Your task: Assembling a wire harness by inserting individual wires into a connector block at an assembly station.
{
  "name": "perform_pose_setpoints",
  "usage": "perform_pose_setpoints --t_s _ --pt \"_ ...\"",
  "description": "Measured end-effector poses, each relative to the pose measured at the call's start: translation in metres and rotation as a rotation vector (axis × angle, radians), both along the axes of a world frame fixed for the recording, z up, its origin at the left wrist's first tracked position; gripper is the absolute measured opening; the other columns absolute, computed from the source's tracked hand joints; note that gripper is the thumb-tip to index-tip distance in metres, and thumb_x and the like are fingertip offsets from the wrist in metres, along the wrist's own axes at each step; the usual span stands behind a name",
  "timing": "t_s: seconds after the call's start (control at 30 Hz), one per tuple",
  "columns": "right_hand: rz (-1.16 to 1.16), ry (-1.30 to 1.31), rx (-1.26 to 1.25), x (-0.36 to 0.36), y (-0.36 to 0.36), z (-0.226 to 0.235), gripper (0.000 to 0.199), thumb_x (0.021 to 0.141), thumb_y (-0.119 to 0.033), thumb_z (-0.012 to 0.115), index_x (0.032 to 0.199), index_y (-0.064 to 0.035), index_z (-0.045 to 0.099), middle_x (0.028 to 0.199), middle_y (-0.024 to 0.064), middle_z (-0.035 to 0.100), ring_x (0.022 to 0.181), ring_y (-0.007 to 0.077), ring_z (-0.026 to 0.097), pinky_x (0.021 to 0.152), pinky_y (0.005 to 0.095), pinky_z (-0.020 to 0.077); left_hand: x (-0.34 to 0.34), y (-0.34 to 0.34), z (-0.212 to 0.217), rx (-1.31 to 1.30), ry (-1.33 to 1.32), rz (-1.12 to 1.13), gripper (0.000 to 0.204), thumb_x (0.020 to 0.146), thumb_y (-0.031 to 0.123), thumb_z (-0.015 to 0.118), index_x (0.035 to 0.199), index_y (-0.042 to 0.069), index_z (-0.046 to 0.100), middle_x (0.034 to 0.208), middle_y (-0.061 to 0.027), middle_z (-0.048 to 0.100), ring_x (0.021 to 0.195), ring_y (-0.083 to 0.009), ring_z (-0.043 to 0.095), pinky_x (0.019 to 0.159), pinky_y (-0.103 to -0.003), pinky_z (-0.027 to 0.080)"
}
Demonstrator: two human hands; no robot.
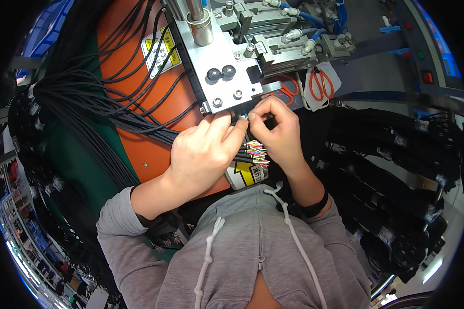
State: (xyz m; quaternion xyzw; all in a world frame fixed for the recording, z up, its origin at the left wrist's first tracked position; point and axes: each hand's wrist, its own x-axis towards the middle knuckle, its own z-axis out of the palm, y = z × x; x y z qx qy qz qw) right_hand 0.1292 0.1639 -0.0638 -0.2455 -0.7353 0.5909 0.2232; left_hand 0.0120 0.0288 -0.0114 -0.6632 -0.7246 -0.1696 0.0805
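Just below the front edge of a metal press fixture (229, 85), my two hands meet at a small cable end (245, 117) with fine coloured wires. My left hand (201, 149) is closed, its fingertips on the black cable by that end. From the other side my right hand (281, 131) pinches thumb and forefinger at the wire tips, which are mostly hidden by my fingers. Between my wrists lie several black cables with stripped ends fanning into multicoloured wires (256, 153).
Black cables (82, 92) run in a thick bundle across the orange work surface (139, 144) at left. Orange-handled scissors (320, 85) lie right of the fixture, near pneumatic cylinders (294, 49) with blue hoses. More bundled black cables (386, 159) hang at right. A warning label (161, 51) lies behind the cables.
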Motion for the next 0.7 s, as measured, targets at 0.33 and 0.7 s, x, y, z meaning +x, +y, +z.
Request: perform_pose_setpoints --t_s 0.33,0.7 --pt "-0.004 0.112 0.354 -0.006 0.000 0.010 0.006 0.079 0.000 0.067 0.079 0.0007 0.061 0.078 0.0056 0.063 0.071 0.0123 0.058 0.066 0.0244 0.0456 -0.004 -0.005 0.005 0.018 -0.069 0.013 0.023 0.075 0.009 0.064 0.098 0.007 0.067 0.080 -0.0003 0.054 0.065 -0.0113 0.057 0.053 -0.025 0.043" --pt "0.086 0.223 0.444 0.002 0.009 0.014 0.015 0.069 0.001 0.075 0.081 -0.0008 0.066 0.086 0.0079 0.066 0.078 0.0209 0.063 0.071 0.0297 0.0492 0.003 -0.015 0.009 -0.056 -0.010 0.138 0.017 0.076 0.010 0.067 0.091 0.004 0.068 0.073 -0.0003 0.051 0.060 -0.0117 0.056 0.052 -0.025 0.042"
